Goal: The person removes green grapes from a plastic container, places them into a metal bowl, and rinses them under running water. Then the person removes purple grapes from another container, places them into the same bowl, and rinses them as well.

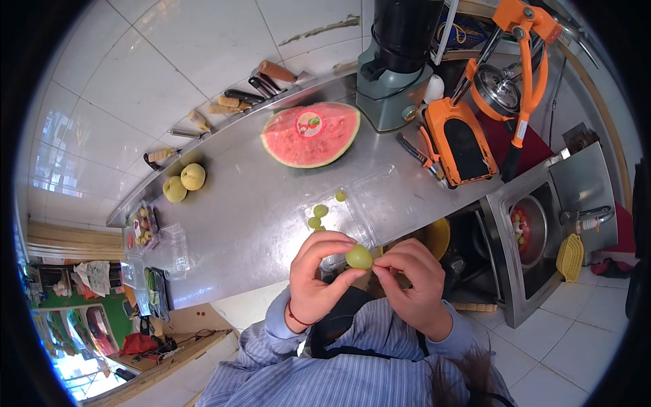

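A green grape is pinched between the thumb and forefinger of my left hand. My right hand has its thumb and forefinger pressed together at the grape's right end; whether they grip a bit of it cannot be made out. Behind my hands an open clear plastic clamshell box lies on the steel counter, and several green grapes sit in its left half. A wrapped watermelon wedge with a round sticker lies farther back.
Two yellowish pears and a fruit box are at the left. Knives stand in a rack along the wall. A juicer, pliers and an orange hand press stand right, beyond them a sink with a fruit-filled bowl.
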